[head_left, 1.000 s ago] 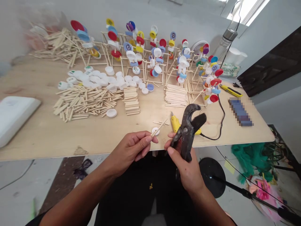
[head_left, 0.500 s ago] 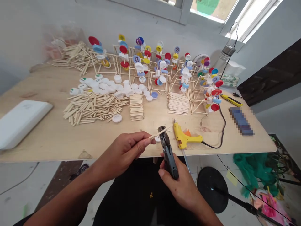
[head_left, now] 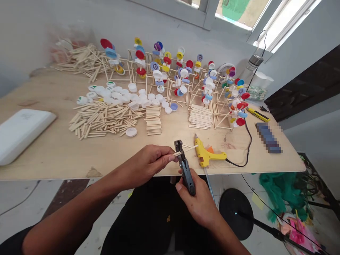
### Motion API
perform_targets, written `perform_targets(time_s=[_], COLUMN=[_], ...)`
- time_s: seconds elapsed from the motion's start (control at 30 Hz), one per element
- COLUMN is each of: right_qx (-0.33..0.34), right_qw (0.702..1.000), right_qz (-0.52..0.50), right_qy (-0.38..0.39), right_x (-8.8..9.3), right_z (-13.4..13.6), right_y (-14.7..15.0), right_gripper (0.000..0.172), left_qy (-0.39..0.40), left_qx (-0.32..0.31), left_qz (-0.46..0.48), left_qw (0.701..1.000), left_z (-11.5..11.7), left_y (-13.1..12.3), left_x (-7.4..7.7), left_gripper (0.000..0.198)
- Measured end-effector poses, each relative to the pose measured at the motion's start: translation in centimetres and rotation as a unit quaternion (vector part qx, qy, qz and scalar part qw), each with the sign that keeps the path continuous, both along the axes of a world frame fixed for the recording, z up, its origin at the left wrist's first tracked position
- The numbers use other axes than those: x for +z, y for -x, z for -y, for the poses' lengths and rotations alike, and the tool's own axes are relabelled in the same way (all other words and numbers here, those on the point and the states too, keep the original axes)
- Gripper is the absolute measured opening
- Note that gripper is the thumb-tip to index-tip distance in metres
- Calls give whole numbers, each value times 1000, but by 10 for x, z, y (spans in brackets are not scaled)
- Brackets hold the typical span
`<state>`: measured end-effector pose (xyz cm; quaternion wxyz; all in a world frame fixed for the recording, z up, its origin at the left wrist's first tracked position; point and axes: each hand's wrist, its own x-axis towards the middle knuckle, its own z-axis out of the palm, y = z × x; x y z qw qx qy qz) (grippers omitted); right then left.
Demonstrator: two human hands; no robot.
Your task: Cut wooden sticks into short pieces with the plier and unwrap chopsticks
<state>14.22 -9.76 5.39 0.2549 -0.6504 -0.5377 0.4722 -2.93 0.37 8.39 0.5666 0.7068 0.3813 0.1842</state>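
Between the fingertips of my left hand (head_left: 152,161) is a thin wooden stick (head_left: 190,148), pointing right across the jaws of a cutter. My right hand (head_left: 198,198) wraps round the handles of the dark cutting pliers (head_left: 186,170), whose head stands upward over the table edge. The jaws sit around the stick close to my left fingertips; whether they have cut through it I cannot tell. Just right of the stick's tip lies a yellow hot glue gun (head_left: 208,156) with a glue stick hanging from its back.
On the table (head_left: 63,156) lie a loose pile of short sticks (head_left: 103,118), two neat stick stacks (head_left: 153,120) (head_left: 200,117), white bottle caps (head_left: 117,95) and a white box (head_left: 25,132). Stick frames with coloured caps (head_left: 183,74) line the back. A yellow cutter knife (head_left: 257,114) lies right.
The pliers have moved slightly left along the stick, nearer my left fingertips, and their handles look closer together. My view has shifted a little.
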Motion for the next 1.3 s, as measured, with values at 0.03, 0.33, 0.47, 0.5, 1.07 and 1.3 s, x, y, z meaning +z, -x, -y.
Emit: perform_targets(time_s=[0.03, 0.33, 0.47, 0.5, 1.07, 1.3], right_qx=[0, -2, 2, 4, 5, 2], right_qw=[1000, 999, 999, 999, 998, 998], right_qz=[3, 41, 37, 33, 61, 68], right_qy=[0, 6, 5, 4, -19, -9], right_x=[-1, -6, -6, -6, -11, -16], right_z=[0, 0, 0, -1, 0, 2], right_y=[0, 1, 2, 2, 7, 9], right_gripper=[25, 18, 15, 14, 12, 11], left_qy=[3, 41, 61, 66, 25, -24], left_qx=[-4, -21, -40, -42, -41, -35], left_qz=[2, 5, 11, 11, -18, -28], left_qw=[1000, 999, 997, 997, 999, 999], left_z=[-1, -8, -11, -12, -13, -13], left_y=[0, -1, 2, 3, 6, 10], left_x=[0, -3, -6, -7, -11, -14], left_gripper=[32, 33, 36, 36, 37, 34])
